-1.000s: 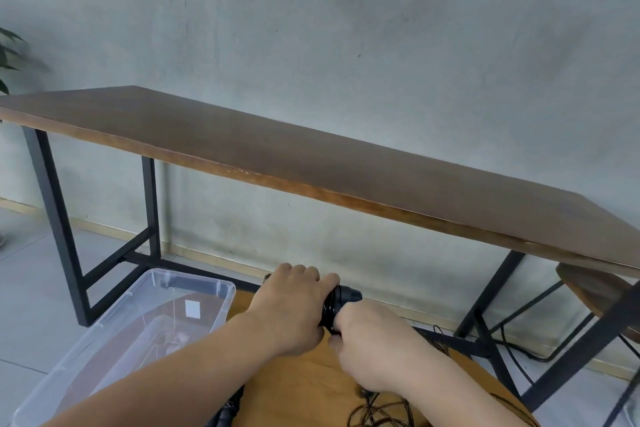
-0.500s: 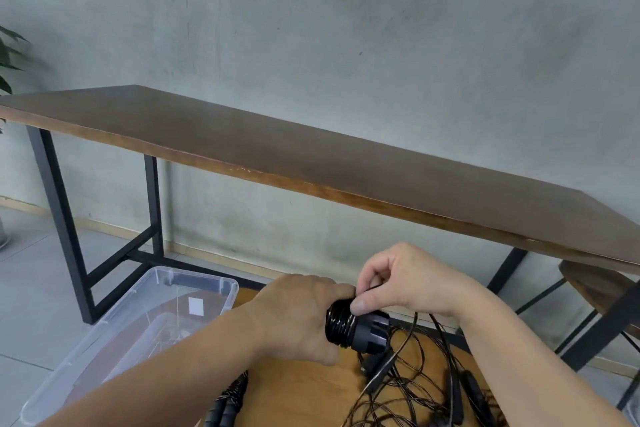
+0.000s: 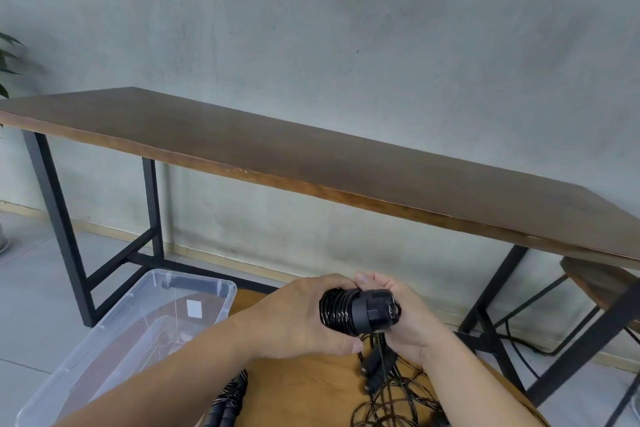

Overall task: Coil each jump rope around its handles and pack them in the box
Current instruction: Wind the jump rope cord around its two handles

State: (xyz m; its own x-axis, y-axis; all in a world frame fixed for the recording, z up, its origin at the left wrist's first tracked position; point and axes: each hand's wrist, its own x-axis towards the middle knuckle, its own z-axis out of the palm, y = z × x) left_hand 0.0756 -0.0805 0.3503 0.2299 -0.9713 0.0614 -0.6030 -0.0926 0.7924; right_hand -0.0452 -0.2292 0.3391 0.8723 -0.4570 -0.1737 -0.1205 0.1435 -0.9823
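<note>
My left hand (image 3: 298, 317) grips the black jump rope handles (image 3: 360, 312), which carry several turns of shiny black cord. My right hand (image 3: 403, 319) cups the handles' end from behind, fingers curled round the cord there. Below them a tangle of loose black ropes (image 3: 391, 399) with other handles lies on the round wooden stool top (image 3: 304, 388). A coiled jump rope (image 3: 228, 402) lies at the stool's left edge. The clear plastic box (image 3: 207, 282) stands open on the floor to the left.
A long dark wooden table (image 3: 311, 156) on black metal legs stands against the grey wall ahead. A second stool (image 3: 595, 282) sits under its right end. Plant leaves (image 3: 7, 59) show at the far left. Grey tiled floor surrounds the box.
My right hand came down from above the handles and now wraps behind their end. More cord turns lie on the handles, and the bundle has lifted slightly.
</note>
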